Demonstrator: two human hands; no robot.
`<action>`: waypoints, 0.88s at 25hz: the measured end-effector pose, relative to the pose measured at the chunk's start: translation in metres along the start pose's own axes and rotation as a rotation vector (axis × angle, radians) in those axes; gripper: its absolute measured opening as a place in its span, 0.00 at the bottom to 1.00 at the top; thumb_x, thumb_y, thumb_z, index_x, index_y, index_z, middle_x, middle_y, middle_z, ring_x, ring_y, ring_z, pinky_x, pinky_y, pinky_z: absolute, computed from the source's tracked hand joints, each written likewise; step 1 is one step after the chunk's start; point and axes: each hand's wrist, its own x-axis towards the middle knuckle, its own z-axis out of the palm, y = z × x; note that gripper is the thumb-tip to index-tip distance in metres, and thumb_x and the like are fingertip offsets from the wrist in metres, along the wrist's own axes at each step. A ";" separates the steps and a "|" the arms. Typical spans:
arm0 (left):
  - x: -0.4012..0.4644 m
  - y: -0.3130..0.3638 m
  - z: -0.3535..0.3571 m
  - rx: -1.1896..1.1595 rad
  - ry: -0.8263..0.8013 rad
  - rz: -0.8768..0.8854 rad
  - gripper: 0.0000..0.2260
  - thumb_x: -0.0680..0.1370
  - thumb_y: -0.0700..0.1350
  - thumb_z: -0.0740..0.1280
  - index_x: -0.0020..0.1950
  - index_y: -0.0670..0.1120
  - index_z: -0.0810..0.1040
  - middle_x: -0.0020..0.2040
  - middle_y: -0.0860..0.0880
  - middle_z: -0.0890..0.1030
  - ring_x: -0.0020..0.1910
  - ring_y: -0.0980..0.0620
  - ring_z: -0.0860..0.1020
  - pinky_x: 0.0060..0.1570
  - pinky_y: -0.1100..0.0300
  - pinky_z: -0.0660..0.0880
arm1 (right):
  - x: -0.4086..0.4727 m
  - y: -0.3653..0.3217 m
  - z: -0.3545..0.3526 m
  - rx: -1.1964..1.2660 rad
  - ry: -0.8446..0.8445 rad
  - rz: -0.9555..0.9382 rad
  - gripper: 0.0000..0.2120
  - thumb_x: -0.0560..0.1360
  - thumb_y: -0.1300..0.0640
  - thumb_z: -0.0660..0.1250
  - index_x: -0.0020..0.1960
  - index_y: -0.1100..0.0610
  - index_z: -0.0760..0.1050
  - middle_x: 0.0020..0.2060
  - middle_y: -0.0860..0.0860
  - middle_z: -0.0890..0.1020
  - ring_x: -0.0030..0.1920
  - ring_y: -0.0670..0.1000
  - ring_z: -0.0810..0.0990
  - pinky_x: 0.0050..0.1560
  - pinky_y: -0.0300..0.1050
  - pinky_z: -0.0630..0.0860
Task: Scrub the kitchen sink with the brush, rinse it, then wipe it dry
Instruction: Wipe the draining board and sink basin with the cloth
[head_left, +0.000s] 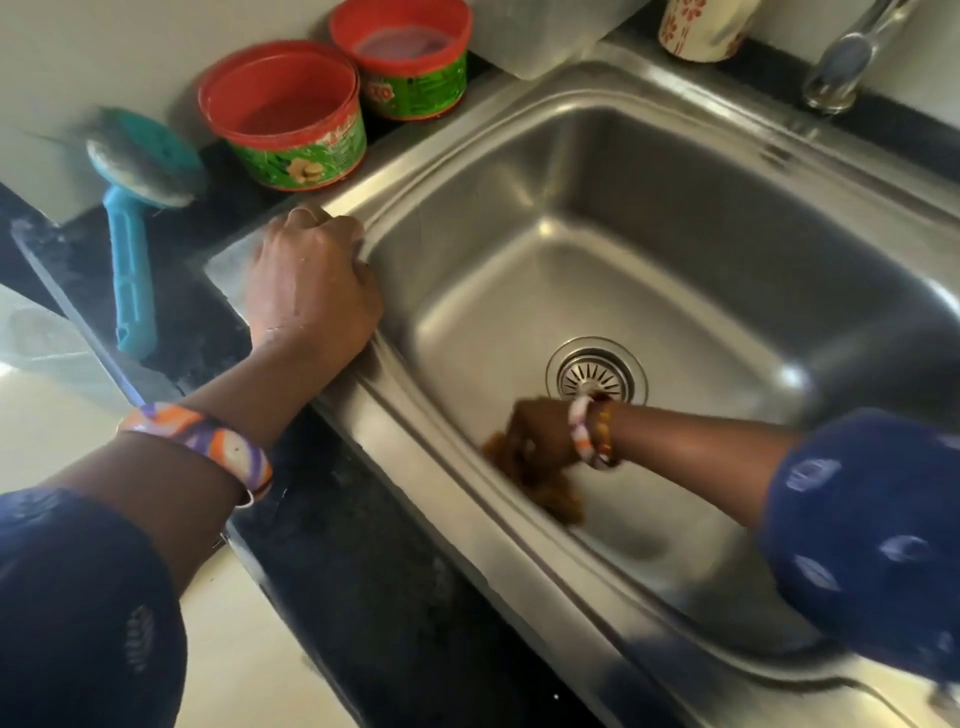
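Brushed steel sink (675, 218) – satin sheen (smooth); brush (136, 260), glossy plastic.

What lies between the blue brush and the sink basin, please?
In the head view, the left hand, resting on the sink rim, lies between it and the brush.
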 end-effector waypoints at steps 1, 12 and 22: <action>0.001 -0.001 0.000 0.003 -0.005 0.003 0.11 0.74 0.38 0.61 0.53 0.41 0.79 0.57 0.40 0.75 0.59 0.39 0.71 0.50 0.50 0.70 | -0.010 0.006 0.005 -0.025 -0.088 -0.028 0.11 0.70 0.65 0.70 0.52 0.64 0.82 0.45 0.62 0.84 0.42 0.55 0.80 0.48 0.44 0.76; 0.000 -0.003 -0.004 0.044 -0.038 0.086 0.12 0.74 0.38 0.62 0.56 0.38 0.77 0.58 0.37 0.74 0.60 0.37 0.69 0.54 0.45 0.70 | -0.047 -0.040 -0.021 0.620 0.098 0.171 0.10 0.75 0.67 0.63 0.55 0.64 0.78 0.30 0.46 0.78 0.33 0.45 0.75 0.37 0.39 0.75; 0.000 0.050 0.006 0.210 -0.501 0.889 0.16 0.80 0.47 0.57 0.67 0.55 0.72 0.67 0.56 0.71 0.68 0.55 0.69 0.62 0.57 0.70 | -0.171 -0.032 0.029 0.036 -0.147 0.465 0.12 0.74 0.52 0.65 0.52 0.57 0.81 0.48 0.54 0.84 0.48 0.55 0.81 0.51 0.43 0.77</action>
